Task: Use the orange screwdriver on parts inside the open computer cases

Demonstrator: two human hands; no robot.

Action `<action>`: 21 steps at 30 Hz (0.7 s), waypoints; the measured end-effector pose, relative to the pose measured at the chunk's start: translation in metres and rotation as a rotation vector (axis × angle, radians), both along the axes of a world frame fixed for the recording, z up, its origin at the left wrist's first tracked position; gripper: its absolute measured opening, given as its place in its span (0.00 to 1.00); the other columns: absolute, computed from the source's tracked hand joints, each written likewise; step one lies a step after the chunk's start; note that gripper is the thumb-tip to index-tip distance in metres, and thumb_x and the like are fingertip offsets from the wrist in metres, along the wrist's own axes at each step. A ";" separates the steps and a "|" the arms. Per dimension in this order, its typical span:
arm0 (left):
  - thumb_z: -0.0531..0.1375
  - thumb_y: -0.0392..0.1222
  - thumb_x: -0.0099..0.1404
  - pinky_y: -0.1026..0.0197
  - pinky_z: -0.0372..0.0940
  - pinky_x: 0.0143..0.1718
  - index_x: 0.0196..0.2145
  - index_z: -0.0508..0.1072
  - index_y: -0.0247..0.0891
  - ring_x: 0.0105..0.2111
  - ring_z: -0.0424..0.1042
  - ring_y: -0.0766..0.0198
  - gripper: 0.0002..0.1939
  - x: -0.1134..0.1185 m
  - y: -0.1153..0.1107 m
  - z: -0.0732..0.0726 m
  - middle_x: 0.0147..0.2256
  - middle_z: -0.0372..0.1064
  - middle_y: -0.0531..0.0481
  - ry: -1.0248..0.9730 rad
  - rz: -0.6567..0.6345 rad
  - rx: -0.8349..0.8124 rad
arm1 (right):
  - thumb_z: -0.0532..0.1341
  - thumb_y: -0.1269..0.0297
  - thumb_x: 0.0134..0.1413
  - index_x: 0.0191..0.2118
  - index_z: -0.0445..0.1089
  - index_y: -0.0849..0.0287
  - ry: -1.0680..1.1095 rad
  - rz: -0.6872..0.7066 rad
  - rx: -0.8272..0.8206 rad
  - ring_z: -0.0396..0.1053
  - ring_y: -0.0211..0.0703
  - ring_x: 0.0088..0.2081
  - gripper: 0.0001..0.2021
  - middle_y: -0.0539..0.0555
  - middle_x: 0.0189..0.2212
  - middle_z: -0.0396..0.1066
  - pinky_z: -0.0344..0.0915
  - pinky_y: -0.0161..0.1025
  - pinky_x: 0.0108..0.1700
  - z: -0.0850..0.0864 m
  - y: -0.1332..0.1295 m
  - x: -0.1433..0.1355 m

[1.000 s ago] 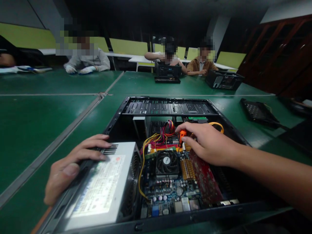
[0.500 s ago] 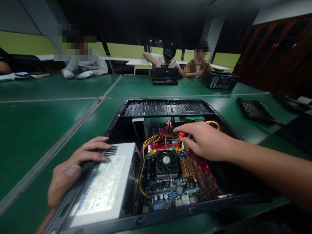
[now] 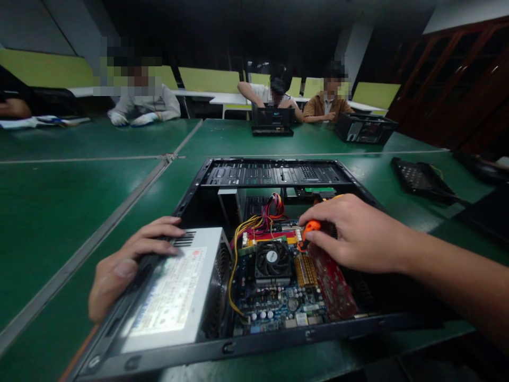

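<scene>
Right hand [image 3: 352, 236] gripping an orange-handled screwdriver [image 3: 311, 232] inside an open computer case [image 3: 274, 172].
Left hand [image 3: 131, 260] lies over the case's left edge, fingertips on the power supply [image 3: 175, 292]; the fan [image 3: 272, 260] sits between power supply and red card [image 3: 332, 281].

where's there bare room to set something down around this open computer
Bare green tabletop lies left of the open case, beyond the left hand, and past the case's far edge. Crowded: inside, where cables, fan, red card and the right hand sit close.

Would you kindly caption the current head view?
Right hand holds orange tool over open computer case; left hand touches power supply.
</scene>
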State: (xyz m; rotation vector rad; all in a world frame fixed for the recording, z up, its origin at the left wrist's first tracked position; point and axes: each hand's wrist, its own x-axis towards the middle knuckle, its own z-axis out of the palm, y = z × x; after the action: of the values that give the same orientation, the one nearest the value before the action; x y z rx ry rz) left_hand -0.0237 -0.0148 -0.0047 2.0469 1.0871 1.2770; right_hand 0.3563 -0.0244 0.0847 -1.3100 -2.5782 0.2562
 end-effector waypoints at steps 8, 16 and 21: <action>0.48 0.53 0.71 0.49 0.53 0.63 0.41 0.79 0.47 0.58 0.63 0.48 0.21 -0.007 0.010 -0.009 0.48 0.74 0.51 0.001 -0.150 0.162 | 0.59 0.69 0.60 0.39 0.77 0.60 -0.046 0.072 -0.084 0.75 0.50 0.38 0.08 0.55 0.35 0.78 0.65 0.44 0.43 -0.005 -0.001 -0.007; 0.48 0.52 0.72 0.50 0.52 0.64 0.42 0.79 0.45 0.59 0.62 0.48 0.20 -0.008 0.010 -0.009 0.49 0.73 0.51 0.014 -0.187 0.161 | 0.61 0.56 0.63 0.36 0.76 0.61 -0.073 0.151 -0.069 0.75 0.49 0.34 0.13 0.56 0.31 0.78 0.65 0.41 0.37 -0.007 -0.001 -0.009; 0.49 0.52 0.71 0.49 0.52 0.64 0.42 0.79 0.46 0.58 0.62 0.47 0.20 -0.006 0.009 -0.008 0.48 0.73 0.50 -0.012 -0.171 0.163 | 0.59 0.69 0.63 0.52 0.73 0.59 -0.014 0.224 -0.134 0.73 0.50 0.49 0.13 0.57 0.48 0.76 0.65 0.42 0.51 -0.006 -0.006 -0.009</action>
State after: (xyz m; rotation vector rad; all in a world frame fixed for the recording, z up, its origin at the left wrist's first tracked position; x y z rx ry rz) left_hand -0.0301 -0.0061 -0.0128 2.1954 0.8061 1.3255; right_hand 0.3470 -0.0308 0.0789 -1.0653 -2.7624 0.4685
